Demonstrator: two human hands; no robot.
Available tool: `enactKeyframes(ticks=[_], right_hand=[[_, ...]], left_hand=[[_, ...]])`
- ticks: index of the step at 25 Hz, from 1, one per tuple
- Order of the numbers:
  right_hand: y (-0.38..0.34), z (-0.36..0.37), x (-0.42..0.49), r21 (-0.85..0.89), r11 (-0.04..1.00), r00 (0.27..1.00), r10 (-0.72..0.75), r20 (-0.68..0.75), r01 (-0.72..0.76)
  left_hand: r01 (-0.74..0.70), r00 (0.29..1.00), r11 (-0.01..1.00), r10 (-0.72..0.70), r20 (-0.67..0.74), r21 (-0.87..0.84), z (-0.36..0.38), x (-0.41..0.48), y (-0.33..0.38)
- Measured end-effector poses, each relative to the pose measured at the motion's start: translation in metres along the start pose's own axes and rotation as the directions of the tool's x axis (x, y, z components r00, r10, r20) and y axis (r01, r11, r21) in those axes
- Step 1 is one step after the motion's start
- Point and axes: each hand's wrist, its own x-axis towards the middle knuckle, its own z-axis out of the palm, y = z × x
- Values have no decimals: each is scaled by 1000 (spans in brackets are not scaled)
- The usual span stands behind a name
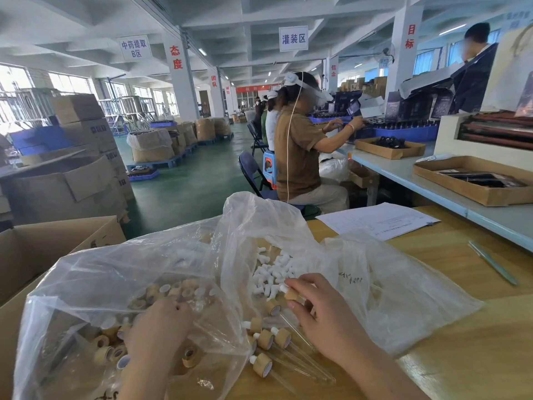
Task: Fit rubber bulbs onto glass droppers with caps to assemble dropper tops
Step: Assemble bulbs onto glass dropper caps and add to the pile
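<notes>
My right hand (320,310) pinches a dropper top (290,293) with a tan cap and a white bulb, its glass tube hidden behind my fingers. Just below it, several assembled dropper tops (274,342) lie on the wooden table with glass tubes pointing right. White rubber bulbs (272,272) are piled on clear plastic just beyond my right hand. My left hand (161,327) reaches into a clear plastic bag (86,284) full of tan caps (109,347); its fingertips are curled among the caps, and whether they hold one is hidden.
An open cardboard box (43,246) stands at the left under the bag. A paper sheet (377,219) and a pen (491,262) lie on the table at the right. Another worker (300,145) sits ahead at a long bench with cardboard trays (473,180).
</notes>
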Motion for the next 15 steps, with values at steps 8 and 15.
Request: enactKeyframes(ticks=[8,15], right_hand=[[-3,-8,0,2,1000,1000,-6,-7,6],[34,-66,12,-65,875,779,391,-490,-480]], left_hand=[[77,997,992,-78,10,99,6,-5,6],[223,961,969,-237,-141,-106,5,0,-8]])
